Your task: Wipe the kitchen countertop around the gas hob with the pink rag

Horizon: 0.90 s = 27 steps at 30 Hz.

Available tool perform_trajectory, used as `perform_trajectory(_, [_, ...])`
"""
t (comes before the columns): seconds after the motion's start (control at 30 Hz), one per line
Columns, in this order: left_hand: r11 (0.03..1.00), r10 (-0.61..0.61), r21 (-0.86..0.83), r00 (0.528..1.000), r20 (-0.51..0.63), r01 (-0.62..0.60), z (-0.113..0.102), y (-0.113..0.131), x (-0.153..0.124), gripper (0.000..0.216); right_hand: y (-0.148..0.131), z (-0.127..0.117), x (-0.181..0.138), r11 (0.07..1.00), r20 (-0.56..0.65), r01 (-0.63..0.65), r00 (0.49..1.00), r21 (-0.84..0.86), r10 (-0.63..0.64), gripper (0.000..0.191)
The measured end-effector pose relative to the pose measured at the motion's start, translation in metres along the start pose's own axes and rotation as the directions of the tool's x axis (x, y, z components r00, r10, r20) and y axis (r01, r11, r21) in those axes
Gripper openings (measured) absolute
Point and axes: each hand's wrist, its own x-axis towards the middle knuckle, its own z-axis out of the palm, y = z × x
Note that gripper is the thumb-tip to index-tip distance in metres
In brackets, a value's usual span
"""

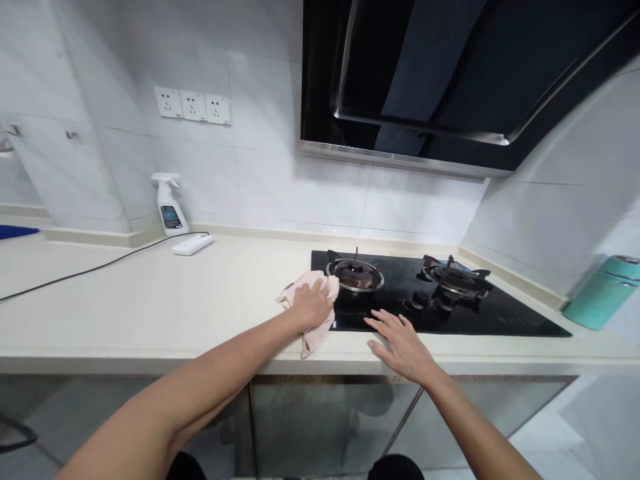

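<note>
My left hand (313, 304) presses a pale pink cloth (316, 338) down at the left edge of the black gas stove (395, 320). Part of the cloth lies on the cream countertop (225, 300), and its fingers are curled over the fabric. My right hand (400, 343) rests with spread fingers at the stove's front edge, fingertips over the black glass and nothing held. Just behind the cloth sits the left burner (356, 274). Two control knobs (419, 300) lie between it and the right burner (455, 278).
A white spray bottle (171, 208) stands against the back wall, with a white power bank-like block (193, 245) and a black cable (110, 263) near it. A green canister (605, 293) is at the far right. The dark range hood (425, 80) hangs above the stove.
</note>
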Motion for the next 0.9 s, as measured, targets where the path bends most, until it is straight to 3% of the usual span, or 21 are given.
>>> perform_trajectory(0.17, [0.998,0.057,-0.016,0.997,-0.048,-0.058,-0.001,0.01,-0.04,0.054,0.01,0.004,0.001,0.99,-0.038,-0.017,0.999,0.142,0.023,0.051])
perform_trajectory(0.27, [0.982,0.162,-0.085,0.984,-0.077,-0.169,0.002,0.014,-0.054,0.051,0.006,0.004,0.014,0.952,-0.225,-0.052,0.966,0.303,0.125,0.051])
perform_trajectory(0.37, [0.919,0.271,-0.268,0.957,-0.107,-0.29,0.008,0.013,-0.056,0.052,-0.028,0.002,0.038,0.917,-0.381,0.065,0.919,0.394,0.098,0.054])
perform_trajectory(0.47, [0.775,0.273,-0.534,0.941,-0.198,-0.337,0.01,-0.002,-0.059,0.06,-0.078,0.001,0.063,0.879,-0.293,0.22,0.951,0.424,-0.097,0.06])
perform_trajectory(0.57, [0.677,0.234,-0.646,0.936,-0.265,-0.352,0.009,-0.045,-0.071,0.062,-0.108,0.001,0.081,0.897,-0.108,0.208,0.978,0.391,-0.18,0.073])
perform_trajectory(0.67, [0.827,0.173,-0.51,0.97,-0.173,-0.239,0.012,-0.109,-0.091,0.042,-0.109,0.001,0.089,0.938,0.005,0.191,0.979,0.29,-0.201,0.068])
perform_trajectory(0.73, [0.93,0.078,-0.339,0.978,-0.195,-0.142,0.016,-0.154,-0.105,0.043,-0.1,-0.002,0.091,0.948,0.025,0.197,0.977,0.249,-0.21,0.055])
perform_trajectory(0.83, [0.988,-0.024,-0.153,0.962,-0.272,-0.018,0.022,-0.207,-0.121,0.045,-0.077,-0.008,0.09,0.956,0.007,0.179,0.982,0.234,-0.186,0.042])
perform_trajectory(0.9, [0.993,-0.088,-0.103,0.959,-0.271,0.062,0.024,-0.229,-0.129,0.048,-0.056,-0.013,0.085,0.964,-0.012,0.132,0.991,0.229,-0.133,0.037])
